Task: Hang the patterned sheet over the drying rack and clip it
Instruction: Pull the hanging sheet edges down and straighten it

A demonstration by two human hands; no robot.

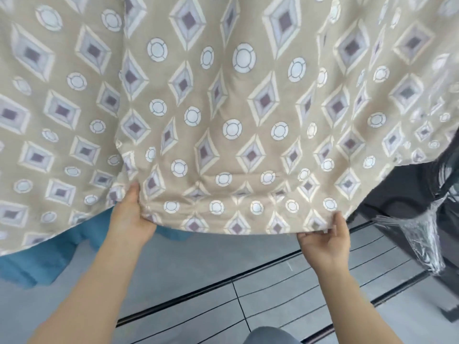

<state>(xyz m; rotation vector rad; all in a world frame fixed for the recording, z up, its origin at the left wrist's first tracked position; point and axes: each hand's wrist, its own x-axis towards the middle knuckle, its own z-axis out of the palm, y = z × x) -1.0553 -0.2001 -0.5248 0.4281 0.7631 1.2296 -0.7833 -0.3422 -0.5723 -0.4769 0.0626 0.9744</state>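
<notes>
Holding the patterned sheet [223,95] by its lower hem.
My left hand [131,217] grips it at 8 o'clock; my right hand [325,242] pinches it at 4 o'clock.

Bright, even daylight, soft, hardly a shadow. The patterned sheet [223,115] is crisp at its centre, smearing into blur and a washed-out glow toward its upper right. Just right of the sheet, clear plastic wrap [419,234] flares with glare. Below the sheet, the floor lines [285,281] bow with wide-angle distortion.
</notes>
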